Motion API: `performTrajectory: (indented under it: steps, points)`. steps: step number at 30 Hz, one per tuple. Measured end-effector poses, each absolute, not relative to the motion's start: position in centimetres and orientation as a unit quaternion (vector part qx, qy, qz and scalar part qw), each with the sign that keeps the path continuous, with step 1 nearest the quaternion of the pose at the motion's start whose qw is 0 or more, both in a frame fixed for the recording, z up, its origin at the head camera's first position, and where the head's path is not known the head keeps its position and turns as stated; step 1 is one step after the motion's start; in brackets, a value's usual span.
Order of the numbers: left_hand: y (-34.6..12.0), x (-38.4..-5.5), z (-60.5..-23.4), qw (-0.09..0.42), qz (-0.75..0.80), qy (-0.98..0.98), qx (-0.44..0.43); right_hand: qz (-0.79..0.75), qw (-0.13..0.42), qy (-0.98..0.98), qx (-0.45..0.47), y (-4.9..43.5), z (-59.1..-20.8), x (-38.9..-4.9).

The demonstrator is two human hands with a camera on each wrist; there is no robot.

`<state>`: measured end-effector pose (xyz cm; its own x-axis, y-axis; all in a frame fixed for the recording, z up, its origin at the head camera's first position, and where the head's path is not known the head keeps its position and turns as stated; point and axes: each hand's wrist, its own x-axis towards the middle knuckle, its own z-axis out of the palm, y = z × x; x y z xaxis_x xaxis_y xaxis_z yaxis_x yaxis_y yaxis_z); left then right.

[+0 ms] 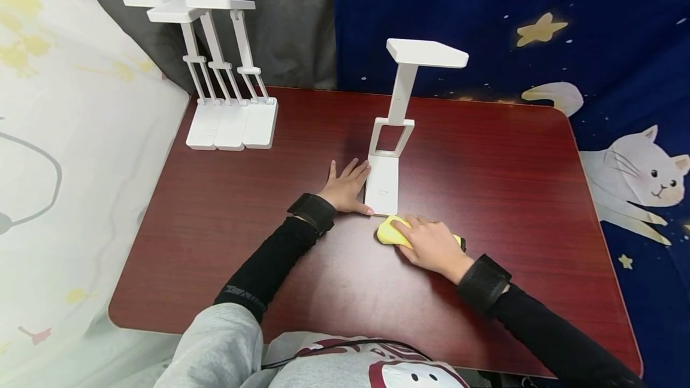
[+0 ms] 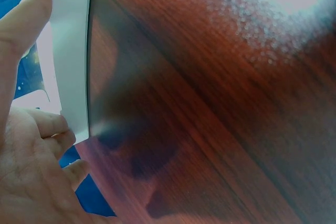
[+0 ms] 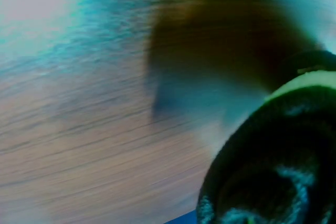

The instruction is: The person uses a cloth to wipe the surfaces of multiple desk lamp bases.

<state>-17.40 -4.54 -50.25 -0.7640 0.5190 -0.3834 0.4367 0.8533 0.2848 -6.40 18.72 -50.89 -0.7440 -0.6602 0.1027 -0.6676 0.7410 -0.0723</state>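
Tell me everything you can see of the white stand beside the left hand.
The white stand looks like smooth plastic and stands unfolded. A flat, narrow base lies on the reddish table; above it come an open frame, a slanting arm and a broad, flat panel. The left hand touches the base; whether the yellow item near its front end does is unclear.

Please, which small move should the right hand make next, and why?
Perhaps move the yellow object slightly forward, onto the lamp base: the right hand holds it just in front, and the left hand touches the base's side.
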Motion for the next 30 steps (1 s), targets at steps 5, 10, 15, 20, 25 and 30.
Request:
performTrajectory:
  steps: [5,10,15,20,25,30]
  points:
    - [-4.6,-17.3,-49.9,0.229,0.088,0.936,0.254,0.058,0.03,-0.939,0.338,19.8,-50.7,-6.8]
    - [-4.7,-17.4,-50.1,0.226,0.098,0.935,0.257,0.075,0.036,-0.951,0.299,21.6,-50.0,-9.0]
    - [-4.6,-17.4,-50.5,0.221,0.106,0.934,0.258,0.062,0.05,-0.97,0.231,22.5,-49.0,-12.9]
    - [-4.5,-17.3,-50.5,0.226,0.106,0.934,0.257,0.046,0.024,-0.982,0.181,21.5,-48.6,-16.2]
    - [-4.3,-17.2,-50.1,0.234,0.103,0.933,0.253,0.037,0.01,-0.986,0.164,20.1,-49.1,-17.5]
    - [-4.5,-17.2,-49.9,0.229,0.096,0.936,0.251,0.038,0.015,-0.983,0.177,18.9,-49.5,-17.4]
